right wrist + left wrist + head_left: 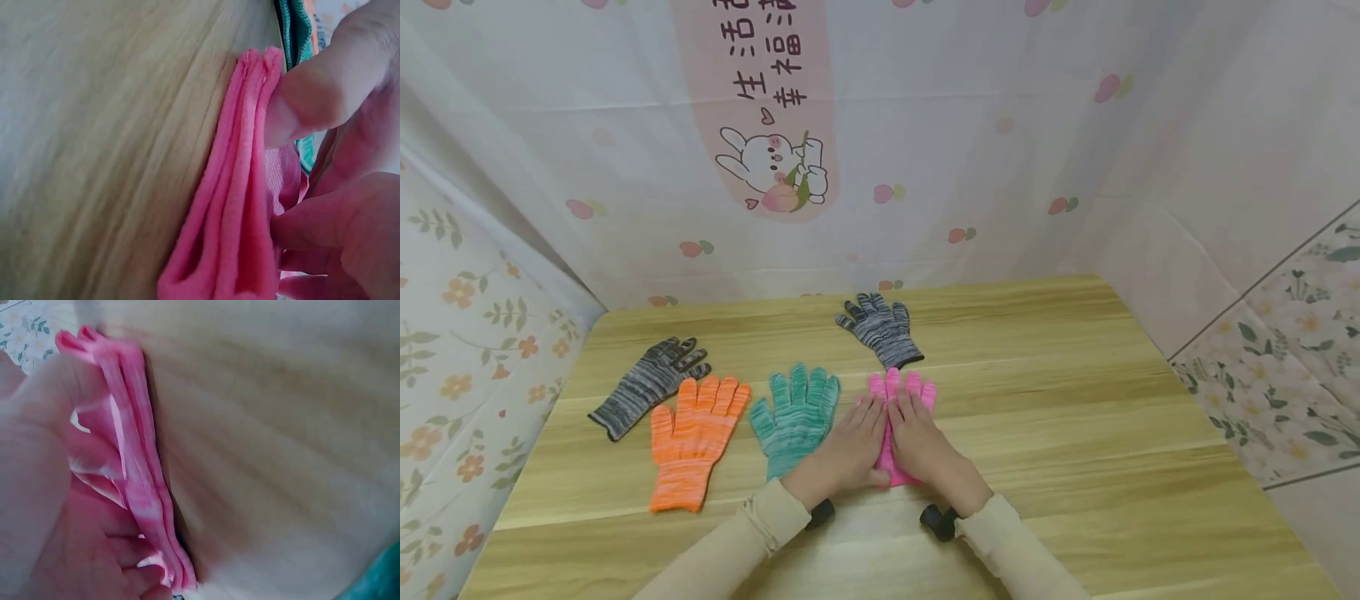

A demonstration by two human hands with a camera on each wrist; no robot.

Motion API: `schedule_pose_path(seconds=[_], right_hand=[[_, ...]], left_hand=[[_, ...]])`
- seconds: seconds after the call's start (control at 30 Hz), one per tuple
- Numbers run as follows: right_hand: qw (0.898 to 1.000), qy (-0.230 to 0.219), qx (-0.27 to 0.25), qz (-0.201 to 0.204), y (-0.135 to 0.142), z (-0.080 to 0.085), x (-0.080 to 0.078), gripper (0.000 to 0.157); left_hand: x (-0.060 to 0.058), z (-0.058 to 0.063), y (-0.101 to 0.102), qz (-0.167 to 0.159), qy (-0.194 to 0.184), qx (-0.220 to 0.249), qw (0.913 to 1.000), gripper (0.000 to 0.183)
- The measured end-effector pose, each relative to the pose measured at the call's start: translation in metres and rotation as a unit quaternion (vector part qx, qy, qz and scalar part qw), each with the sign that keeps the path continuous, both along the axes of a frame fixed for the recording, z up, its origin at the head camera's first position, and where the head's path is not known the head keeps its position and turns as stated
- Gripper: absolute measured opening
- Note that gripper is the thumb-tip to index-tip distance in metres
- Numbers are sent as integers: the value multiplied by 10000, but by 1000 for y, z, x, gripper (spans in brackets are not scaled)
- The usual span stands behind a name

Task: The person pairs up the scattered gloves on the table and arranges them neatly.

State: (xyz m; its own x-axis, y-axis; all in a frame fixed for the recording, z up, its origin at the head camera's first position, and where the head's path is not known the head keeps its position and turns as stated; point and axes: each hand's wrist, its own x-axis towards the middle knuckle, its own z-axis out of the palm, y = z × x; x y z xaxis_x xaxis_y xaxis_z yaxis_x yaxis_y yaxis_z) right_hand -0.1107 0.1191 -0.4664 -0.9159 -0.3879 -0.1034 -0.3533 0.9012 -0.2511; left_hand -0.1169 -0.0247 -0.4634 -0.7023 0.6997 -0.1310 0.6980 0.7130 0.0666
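Note:
A pink knit glove lies on the wooden table, fingers pointing to the back. My left hand rests on its left half with straight fingers. On the right half lies my right hand, its fingers also straight and side by side with the left ones. Both hands hide much of the palm part. In the left wrist view the glove's cuff shows edge-on beside the left thumb. Stacked folds of the pink cuff appear in the right wrist view, near the right thumb.
Close to my left hand lies a green glove, with an orange glove further left. A dark grey striped glove lies at the far left, another grey glove behind the pink one. A patterned curtain hangs along the table's back edge.

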Motion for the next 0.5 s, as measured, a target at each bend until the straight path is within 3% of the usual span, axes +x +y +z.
schedule_pose_path(seconds=[0.2,0.5], right_hand=[[9978,283,535,268,1,3,-7,56],[9974,-571,408,162,0,9,-23,67]], left_hand=[[-9,2,1,-69,-290,-90,9995,99],[-20,5,-1,-48,-765,232,9968,103]])
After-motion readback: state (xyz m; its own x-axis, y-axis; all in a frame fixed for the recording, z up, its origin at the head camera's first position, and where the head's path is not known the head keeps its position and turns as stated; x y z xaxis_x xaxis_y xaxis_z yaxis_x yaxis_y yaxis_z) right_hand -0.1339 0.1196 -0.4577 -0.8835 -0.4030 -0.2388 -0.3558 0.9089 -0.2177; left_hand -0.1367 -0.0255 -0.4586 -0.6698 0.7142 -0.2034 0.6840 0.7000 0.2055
